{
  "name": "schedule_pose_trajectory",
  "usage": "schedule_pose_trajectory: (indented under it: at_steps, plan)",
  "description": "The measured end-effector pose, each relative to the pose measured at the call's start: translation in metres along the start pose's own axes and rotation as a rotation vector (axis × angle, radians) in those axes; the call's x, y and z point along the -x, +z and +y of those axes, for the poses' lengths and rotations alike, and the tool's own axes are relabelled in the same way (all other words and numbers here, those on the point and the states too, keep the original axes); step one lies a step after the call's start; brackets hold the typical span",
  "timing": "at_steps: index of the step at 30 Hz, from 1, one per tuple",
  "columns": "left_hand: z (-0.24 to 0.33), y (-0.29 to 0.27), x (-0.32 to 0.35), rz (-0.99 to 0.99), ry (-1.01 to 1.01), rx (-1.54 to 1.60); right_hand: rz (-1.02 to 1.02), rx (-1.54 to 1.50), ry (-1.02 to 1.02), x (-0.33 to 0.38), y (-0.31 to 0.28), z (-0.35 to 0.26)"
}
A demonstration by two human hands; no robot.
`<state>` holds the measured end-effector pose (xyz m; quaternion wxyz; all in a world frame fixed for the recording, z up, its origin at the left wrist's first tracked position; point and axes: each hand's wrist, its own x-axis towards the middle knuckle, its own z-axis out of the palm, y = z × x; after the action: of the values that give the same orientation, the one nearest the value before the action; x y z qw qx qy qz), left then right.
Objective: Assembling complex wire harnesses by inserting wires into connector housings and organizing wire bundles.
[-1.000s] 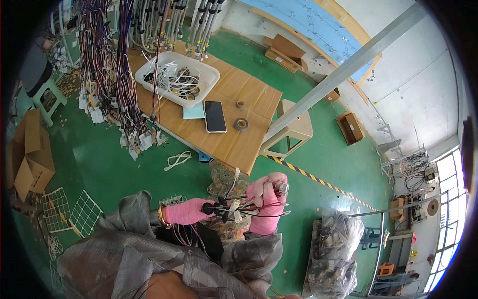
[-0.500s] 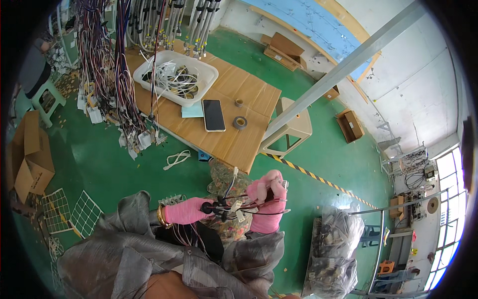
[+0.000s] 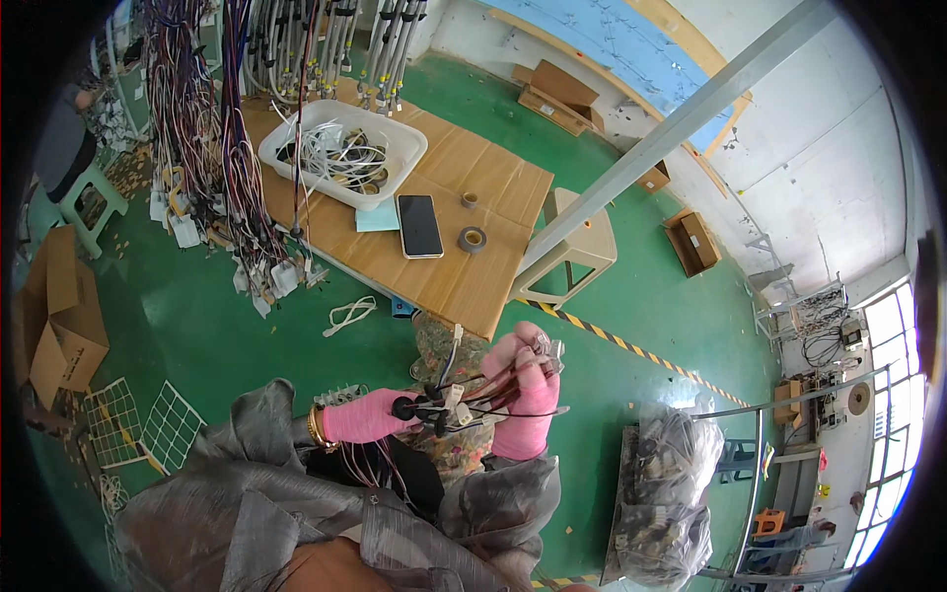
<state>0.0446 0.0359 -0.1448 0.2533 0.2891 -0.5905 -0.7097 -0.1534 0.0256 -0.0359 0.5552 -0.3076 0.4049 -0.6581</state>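
In a pink glove, my left hand (image 3: 367,417) closes round a wire harness (image 3: 454,405) with black rubber grommets and white connectors. Its loose dark and reddish wires hang below that hand over my lap. To the right, my right hand (image 3: 525,400), also gloved in pink, has its fingers curled on wires of the same harness. A clear whitish connector (image 3: 554,353) sticks out at its fingertips. One white connector (image 3: 457,335) stands up on its wires near the table's corner. The exact grip inside the right fingers is partly hidden.
A cardboard-topped table (image 3: 473,286) ahead carries a white bin (image 3: 409,163) of wires, a phone (image 3: 420,226) and tape rolls (image 3: 472,239). Harnesses (image 3: 237,178) hang at left. A plastic stool (image 3: 582,247) and metal post (image 3: 651,148) stand beyond; plastic-wrapped goods (image 3: 666,493) sit at right.
My right hand has turned and its fingers have folded inward over the wires, with the clear connector now showing more at the fingertips. My left hand keeps its hold, barely shifted.
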Motion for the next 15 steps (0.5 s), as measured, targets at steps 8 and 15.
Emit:
schedule_pose_trajectory:
  at_steps: [8, 15]
  plan:
    - [-0.014, -0.002, 0.003, 0.069, -0.167, 0.27, 0.004, 0.016, -0.076, 0.006, 0.006, 0.003]
    - [0.023, -0.033, -0.012, 0.035, 0.079, 1.088, 0.124, 0.08, -0.192, 0.022, -0.055, 0.018]
